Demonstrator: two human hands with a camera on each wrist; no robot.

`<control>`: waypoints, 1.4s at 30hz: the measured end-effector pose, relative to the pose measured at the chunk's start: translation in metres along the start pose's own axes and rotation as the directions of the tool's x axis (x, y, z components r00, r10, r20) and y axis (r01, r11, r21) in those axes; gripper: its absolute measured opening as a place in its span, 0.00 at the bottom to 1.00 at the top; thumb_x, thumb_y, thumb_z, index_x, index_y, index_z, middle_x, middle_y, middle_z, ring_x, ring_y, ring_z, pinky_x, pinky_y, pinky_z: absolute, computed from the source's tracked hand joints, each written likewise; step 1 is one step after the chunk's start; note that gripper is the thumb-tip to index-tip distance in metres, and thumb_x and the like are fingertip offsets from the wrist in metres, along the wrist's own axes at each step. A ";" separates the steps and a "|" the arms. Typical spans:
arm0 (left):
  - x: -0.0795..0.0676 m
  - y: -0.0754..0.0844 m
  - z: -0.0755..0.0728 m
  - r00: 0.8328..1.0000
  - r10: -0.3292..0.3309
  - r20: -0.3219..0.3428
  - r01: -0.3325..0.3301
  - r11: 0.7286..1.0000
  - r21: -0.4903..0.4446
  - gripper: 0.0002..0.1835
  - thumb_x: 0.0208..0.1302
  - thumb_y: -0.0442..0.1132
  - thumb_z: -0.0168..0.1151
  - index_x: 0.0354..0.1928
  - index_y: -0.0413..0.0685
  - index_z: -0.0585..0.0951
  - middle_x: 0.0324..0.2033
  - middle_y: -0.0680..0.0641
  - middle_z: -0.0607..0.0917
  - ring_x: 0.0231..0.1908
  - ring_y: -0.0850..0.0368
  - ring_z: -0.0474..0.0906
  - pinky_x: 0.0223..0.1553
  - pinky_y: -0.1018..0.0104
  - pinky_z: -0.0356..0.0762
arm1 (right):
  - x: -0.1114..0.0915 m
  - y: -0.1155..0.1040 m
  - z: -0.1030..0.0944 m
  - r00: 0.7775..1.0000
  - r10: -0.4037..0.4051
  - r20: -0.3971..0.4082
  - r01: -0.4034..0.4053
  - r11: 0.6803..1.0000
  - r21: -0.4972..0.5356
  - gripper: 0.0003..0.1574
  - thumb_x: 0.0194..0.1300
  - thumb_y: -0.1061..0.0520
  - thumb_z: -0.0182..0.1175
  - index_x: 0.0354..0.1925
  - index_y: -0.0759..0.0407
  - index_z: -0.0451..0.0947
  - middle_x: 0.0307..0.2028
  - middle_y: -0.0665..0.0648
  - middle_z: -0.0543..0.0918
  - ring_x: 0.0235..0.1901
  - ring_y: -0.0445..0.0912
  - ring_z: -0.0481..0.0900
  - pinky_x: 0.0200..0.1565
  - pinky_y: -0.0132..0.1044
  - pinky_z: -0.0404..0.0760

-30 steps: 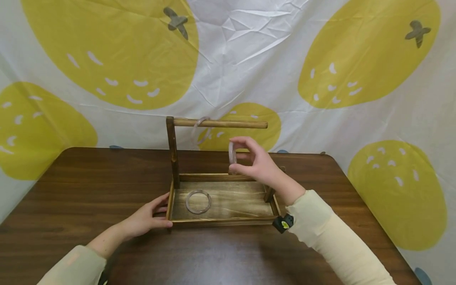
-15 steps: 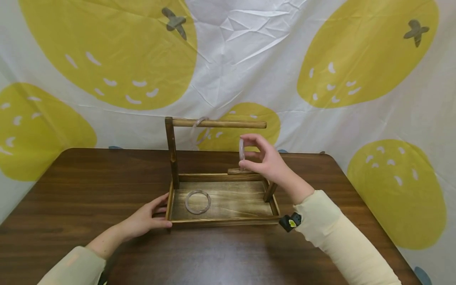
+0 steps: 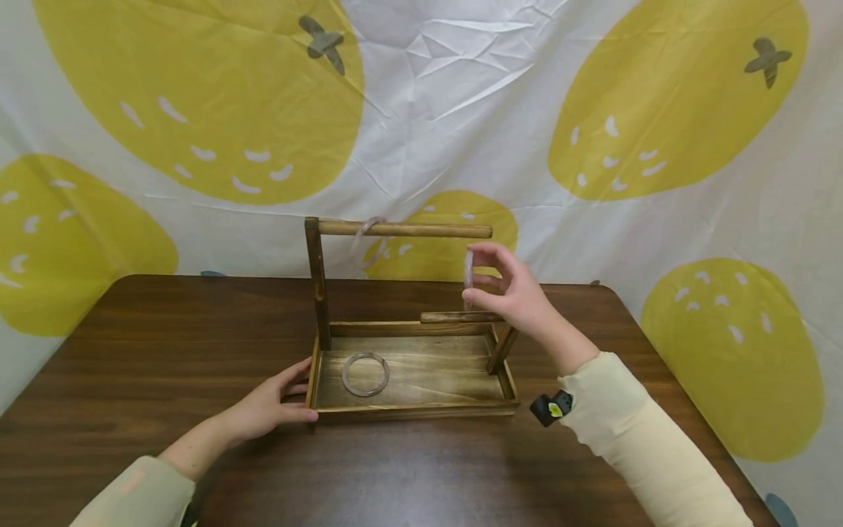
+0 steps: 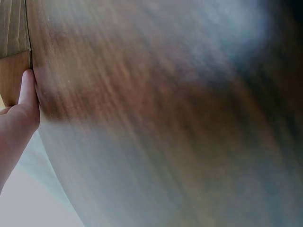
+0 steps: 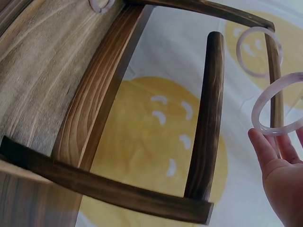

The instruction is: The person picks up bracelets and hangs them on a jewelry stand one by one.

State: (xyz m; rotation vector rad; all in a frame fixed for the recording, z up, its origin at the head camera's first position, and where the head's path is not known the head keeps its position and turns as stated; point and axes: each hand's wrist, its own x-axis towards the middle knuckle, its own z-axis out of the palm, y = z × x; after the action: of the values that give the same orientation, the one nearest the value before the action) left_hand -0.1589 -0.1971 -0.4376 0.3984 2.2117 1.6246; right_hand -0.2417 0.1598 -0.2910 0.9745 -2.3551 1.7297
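My right hand (image 3: 520, 293) pinches a pale translucent bangle (image 3: 468, 269) upright between thumb and fingers, just above the lower bar (image 3: 454, 318) of a wooden bangle stand (image 3: 435, 373). In the right wrist view this bangle (image 5: 260, 105) stands apart from the lower bar's free end. A second pale bangle (image 3: 358, 243) hangs on the upper bar (image 3: 435, 230), near its left post. A third, greyish bangle (image 3: 345, 375) lies flat in the stand's tray base. My left hand (image 3: 263, 406) holds the tray's left end, thumb at the front corner; its other fingers are partly hidden.
The stand is on a dark brown wooden table (image 3: 395, 468). Behind the table hangs a white cloth (image 3: 461, 132) with large yellow fruit prints. The upper bar juts right from a tall left post (image 3: 317, 278); the lower one juts left from a short right post (image 3: 503, 350).
My right hand has moved right and slightly up with its bangle, bringing the lower bar into fuller view. The left hand, the stand and the other two bangles have stayed in place.
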 end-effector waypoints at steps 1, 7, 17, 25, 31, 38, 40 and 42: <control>0.000 0.000 0.000 1.000 0.000 0.000 0.000 1.000 0.001 0.54 0.55 0.40 0.68 0.71 0.31 0.41 0.65 0.24 0.56 0.63 0.30 0.60 0.58 0.55 0.76 | 0.000 0.001 -0.001 1.000 0.003 -0.003 -0.003 1.000 0.002 0.38 0.52 0.76 0.61 0.61 0.72 0.61 0.48 0.44 0.72 0.51 0.37 0.71 0.53 0.28 0.79; -0.001 0.002 0.001 1.000 -0.002 -0.003 0.002 1.000 0.002 0.54 0.55 0.40 0.68 0.71 0.31 0.42 0.65 0.24 0.56 0.63 0.30 0.60 0.58 0.55 0.76 | -0.003 0.004 -0.008 1.000 0.009 -0.025 -0.009 1.000 0.000 0.37 0.52 0.76 0.62 0.60 0.73 0.61 0.47 0.42 0.73 0.50 0.35 0.71 0.57 0.24 0.75; -0.001 0.001 0.000 1.000 -0.001 0.000 0.001 1.000 0.000 0.54 0.55 0.41 0.69 0.71 0.31 0.41 0.65 0.25 0.56 0.63 0.30 0.61 0.58 0.56 0.76 | -0.004 0.004 -0.016 0.995 0.083 -0.054 -0.083 0.997 0.008 0.36 0.55 0.75 0.59 0.61 0.74 0.58 0.46 0.43 0.72 0.51 0.35 0.72 0.57 0.26 0.75; -0.001 0.000 0.000 1.000 0.006 -0.006 -0.006 1.000 0.000 0.54 0.55 0.40 0.69 0.71 0.31 0.42 0.65 0.25 0.57 0.63 0.30 0.61 0.58 0.56 0.76 | -0.002 0.005 -0.025 0.993 0.084 -0.088 -0.087 0.996 -0.029 0.35 0.57 0.73 0.59 0.61 0.71 0.60 0.46 0.45 0.71 0.50 0.34 0.71 0.58 0.23 0.73; -0.001 0.001 0.000 1.000 0.007 -0.004 -0.007 1.000 0.010 0.54 0.55 0.40 0.68 0.71 0.31 0.42 0.64 0.25 0.58 0.63 0.30 0.61 0.57 0.56 0.77 | 0.004 0.009 -0.031 0.989 0.067 -0.132 -0.072 0.997 -0.032 0.35 0.55 0.75 0.58 0.61 0.75 0.59 0.44 0.45 0.70 0.48 0.34 0.70 0.57 0.23 0.74; -0.001 0.003 0.000 1.000 -0.002 0.000 0.002 1.000 0.021 0.54 0.55 0.41 0.69 0.71 0.31 0.42 0.64 0.25 0.58 0.63 0.30 0.61 0.57 0.55 0.77 | 0.012 0.009 -0.036 0.985 0.090 -0.150 -0.100 0.993 -0.056 0.35 0.57 0.74 0.58 0.61 0.74 0.58 0.45 0.45 0.68 0.50 0.35 0.69 0.62 0.30 0.72; -0.001 0.003 0.000 1.000 0.001 0.002 -0.001 1.000 0.025 0.54 0.55 0.41 0.68 0.71 0.31 0.42 0.64 0.25 0.57 0.63 0.30 0.60 0.57 0.55 0.76 | 0.014 0.009 -0.037 0.983 0.106 -0.149 -0.116 0.992 -0.059 0.34 0.58 0.72 0.58 0.62 0.72 0.58 0.46 0.45 0.68 0.51 0.35 0.68 0.62 0.31 0.71; -0.001 0.003 0.000 1.000 0.004 0.004 -0.004 1.000 0.029 0.54 0.55 0.41 0.68 0.71 0.30 0.42 0.64 0.24 0.57 0.63 0.30 0.60 0.58 0.55 0.76 | 0.016 0.009 -0.038 0.982 0.115 -0.148 -0.125 0.990 -0.061 0.35 0.59 0.71 0.58 0.63 0.71 0.58 0.46 0.45 0.67 0.51 0.36 0.68 0.64 0.33 0.71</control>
State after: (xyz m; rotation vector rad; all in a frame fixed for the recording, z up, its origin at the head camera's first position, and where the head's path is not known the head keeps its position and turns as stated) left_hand -0.1582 -0.1963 -0.4348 0.4133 2.2351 1.5944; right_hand -0.2709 0.1877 -0.2784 0.6850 -2.4077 1.6811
